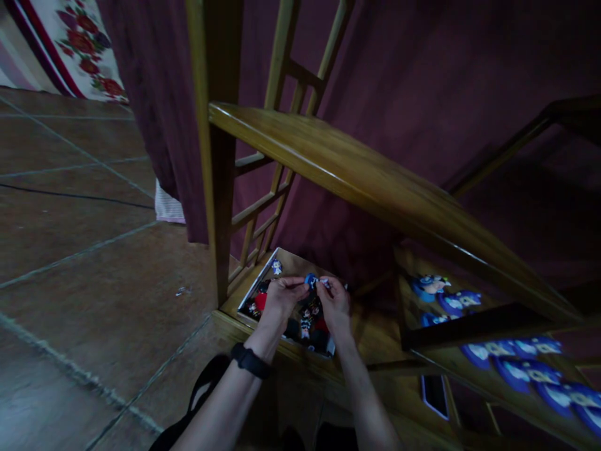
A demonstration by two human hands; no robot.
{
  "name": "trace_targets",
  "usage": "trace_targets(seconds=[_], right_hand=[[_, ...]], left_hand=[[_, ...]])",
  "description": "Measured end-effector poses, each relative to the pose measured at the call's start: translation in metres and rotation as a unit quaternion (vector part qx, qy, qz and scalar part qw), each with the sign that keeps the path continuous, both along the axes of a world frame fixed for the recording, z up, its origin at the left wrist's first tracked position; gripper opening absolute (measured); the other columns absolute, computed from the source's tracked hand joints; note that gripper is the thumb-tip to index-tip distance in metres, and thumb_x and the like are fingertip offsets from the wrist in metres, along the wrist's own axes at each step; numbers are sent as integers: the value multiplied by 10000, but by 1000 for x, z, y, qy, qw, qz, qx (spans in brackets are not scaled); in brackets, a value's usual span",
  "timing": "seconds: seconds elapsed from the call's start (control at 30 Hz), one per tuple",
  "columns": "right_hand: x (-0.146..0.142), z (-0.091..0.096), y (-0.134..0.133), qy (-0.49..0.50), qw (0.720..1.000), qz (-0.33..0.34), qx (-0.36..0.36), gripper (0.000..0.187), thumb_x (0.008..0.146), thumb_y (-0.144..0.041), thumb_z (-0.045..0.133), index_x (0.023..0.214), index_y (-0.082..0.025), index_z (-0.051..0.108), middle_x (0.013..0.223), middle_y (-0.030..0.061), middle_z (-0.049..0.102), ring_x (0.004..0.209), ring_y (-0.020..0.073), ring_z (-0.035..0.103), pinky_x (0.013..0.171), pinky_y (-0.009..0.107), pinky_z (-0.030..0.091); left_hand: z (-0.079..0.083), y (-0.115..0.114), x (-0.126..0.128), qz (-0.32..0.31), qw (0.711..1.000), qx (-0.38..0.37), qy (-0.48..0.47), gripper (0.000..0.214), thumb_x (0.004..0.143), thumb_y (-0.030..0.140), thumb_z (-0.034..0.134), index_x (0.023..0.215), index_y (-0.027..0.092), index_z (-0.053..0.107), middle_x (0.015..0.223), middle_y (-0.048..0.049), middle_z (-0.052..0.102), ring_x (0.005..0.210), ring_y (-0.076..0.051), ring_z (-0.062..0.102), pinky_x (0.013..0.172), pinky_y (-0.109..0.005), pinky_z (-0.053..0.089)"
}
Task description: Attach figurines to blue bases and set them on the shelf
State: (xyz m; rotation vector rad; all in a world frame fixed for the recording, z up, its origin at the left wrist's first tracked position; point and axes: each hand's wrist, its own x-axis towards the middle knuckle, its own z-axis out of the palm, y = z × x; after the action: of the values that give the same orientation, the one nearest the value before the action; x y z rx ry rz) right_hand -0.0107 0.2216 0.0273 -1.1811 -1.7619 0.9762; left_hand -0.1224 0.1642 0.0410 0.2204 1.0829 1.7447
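A small blue-and-white figurine [310, 280] is pinched between the fingertips of both hands. My left hand [283, 295], with a black band on its wrist, grips it from the left. From the other side, my right hand [336, 303] closes on its whitish end, and the fingers hide part of it. Below the hands is a shallow white-edged box [248, 303] holding several small figures in red, black and white. One little purple-and-white figure [277, 267] lies alone in its far corner.
The box stands on a low wooden shelf [375, 332]. An upper wooden shelf [328, 156] juts out above the hands, beside an upright post [213, 188]. Several blue-and-white figures [530, 371] line the shelves at right. A phone-like dark slab [435, 396] lies near them.
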Motion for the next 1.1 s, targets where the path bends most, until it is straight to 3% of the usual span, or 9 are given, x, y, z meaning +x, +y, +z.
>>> trace_targets(seconds=[0.23,0.5,0.73,0.97,1.1], right_hand=[[2,1,0,-28,999,1,15,282,778,-432,522,913,-198,603,870,48,666,784,172,612,711,283,484],[4,18,-9,-171,975,35,137,236,844,-348,459,980,-216,598,977,62,629,898,173,588,820,293,443],[8,24,-14,-196,948,105,226,244,887,-274,405,1055,-225,575,978,61,605,911,175,583,802,286,449],[12,33,-17,-199,940,175,215,259,902,-230,370,1085,-253,553,988,49,585,912,169,577,837,288,442],[10,29,-17,-192,942,192,196,268,902,-232,368,1094,-255,553,998,47,573,930,168,570,855,282,432]], left_hand=[[-2,0,-1,-12,999,-4,30,201,487,153,807,667,131,721,632,-56,687,569,-137,608,619,-277,510],[-2,-3,-5,-17,1000,8,-8,195,488,132,808,654,108,710,627,-73,681,573,-134,612,602,-251,508],[-4,-5,-10,-47,998,-8,-45,170,526,62,773,668,96,685,606,-51,671,547,-114,609,570,-222,513],[-3,-10,-16,-78,995,-7,-65,137,569,-5,724,668,79,679,609,-65,668,550,-117,616,589,-227,519],[-7,-8,-17,-70,995,-27,-59,138,585,-34,694,646,87,665,584,-55,656,527,-113,609,571,-223,515]])
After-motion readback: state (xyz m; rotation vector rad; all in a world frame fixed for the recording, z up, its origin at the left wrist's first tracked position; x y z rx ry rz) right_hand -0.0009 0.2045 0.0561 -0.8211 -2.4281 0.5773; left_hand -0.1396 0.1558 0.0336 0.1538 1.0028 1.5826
